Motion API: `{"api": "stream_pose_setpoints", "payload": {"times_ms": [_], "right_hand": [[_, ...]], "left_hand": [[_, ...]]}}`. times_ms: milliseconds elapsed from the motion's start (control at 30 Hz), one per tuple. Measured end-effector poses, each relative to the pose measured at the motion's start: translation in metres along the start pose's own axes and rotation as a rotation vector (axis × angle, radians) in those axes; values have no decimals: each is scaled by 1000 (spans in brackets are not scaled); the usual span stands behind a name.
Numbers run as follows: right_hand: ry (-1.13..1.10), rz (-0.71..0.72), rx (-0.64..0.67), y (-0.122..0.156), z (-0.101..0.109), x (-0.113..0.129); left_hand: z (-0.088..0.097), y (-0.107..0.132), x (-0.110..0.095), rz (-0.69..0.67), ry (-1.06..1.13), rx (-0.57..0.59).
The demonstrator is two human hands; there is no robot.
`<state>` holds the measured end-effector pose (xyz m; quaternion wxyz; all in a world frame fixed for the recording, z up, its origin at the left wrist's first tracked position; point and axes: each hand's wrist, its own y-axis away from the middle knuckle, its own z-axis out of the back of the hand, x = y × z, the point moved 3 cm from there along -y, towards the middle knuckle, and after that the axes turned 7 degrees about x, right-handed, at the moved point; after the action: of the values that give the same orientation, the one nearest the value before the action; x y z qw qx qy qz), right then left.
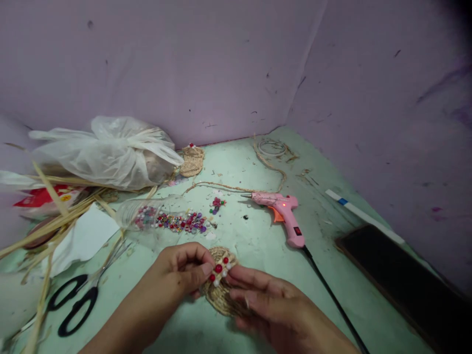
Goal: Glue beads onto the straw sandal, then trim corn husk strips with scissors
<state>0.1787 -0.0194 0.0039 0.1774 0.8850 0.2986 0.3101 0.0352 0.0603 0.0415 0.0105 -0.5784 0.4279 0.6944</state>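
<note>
Between my two hands is a small woven straw slipper (222,297) with red and white beads (219,269) across its strap. My left hand (186,270) pinches the piece at its left edge, close to the beads. On the other side, my right hand (271,302) grips it, thumb and fingers closed on the edge. The fingers hide part of the weave. Ahead and to the right lies a pink glue gun (278,209) with an orange trigger and a lit red light.
A clear bottle (129,216) lies on its side with loose beads (180,222) spilling out. Black-handled scissors (79,305), straw strips (47,221) and a tied plastic bag (114,152) are at left. Another woven slipper (192,161) and a braided cord (228,187) lie behind; a dark phone-like slab (391,275) is right.
</note>
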Motion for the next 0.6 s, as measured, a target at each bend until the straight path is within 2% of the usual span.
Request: {"api": "stream_pose_setpoints", "payload": {"times_ms": [167, 300, 467, 600], "right_hand": [[-18, 34, -29, -11, 0, -3], [-6, 55, -21, -14, 6, -7], [0, 102, 5, -19, 11, -11], [66, 142, -17, -17, 12, -15]], "left_hand": [[11, -2, -5, -74, 37, -130], [11, -13, -11, -73, 55, -97], [7, -23, -8, 16, 93, -97], [7, -23, -6, 73, 135, -110]]}}
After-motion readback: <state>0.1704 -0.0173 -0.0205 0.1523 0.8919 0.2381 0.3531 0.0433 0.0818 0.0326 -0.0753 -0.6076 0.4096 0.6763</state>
